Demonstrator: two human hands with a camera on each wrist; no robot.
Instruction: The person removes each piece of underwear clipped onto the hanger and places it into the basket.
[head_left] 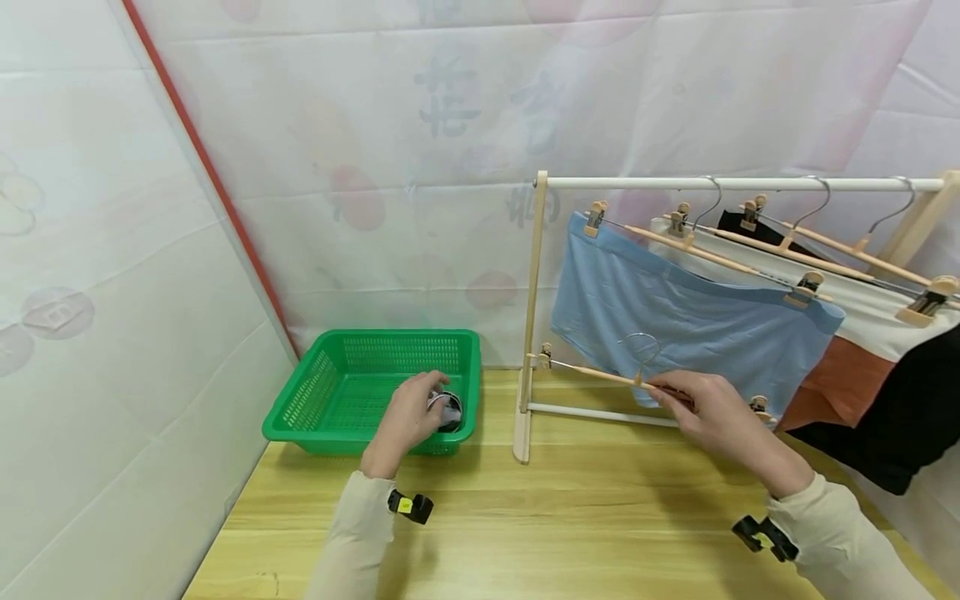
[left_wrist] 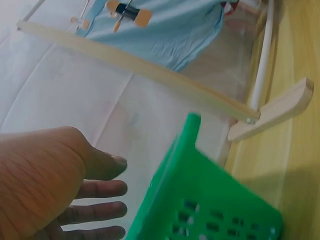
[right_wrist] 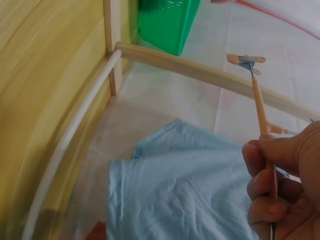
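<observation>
While inside right hand (head_left: 708, 408), hanger (head_left: 611, 377) aslant.

The bare left hand (head_left: 410, 412) partly hides a small grey-and-black bundle (head_left: 451, 413); the head view's right edge cuts off the black cloth garment (head_left: 896, 433) at right.

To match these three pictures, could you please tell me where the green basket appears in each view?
Head: the green basket is left of centre, just below mid-height.
Left wrist: bottom edge, just right of centre, only partly in frame.
Right wrist: top edge, near the middle, cut off by the frame.
Shared landmark: the wooden post nearest the basket.
</observation>
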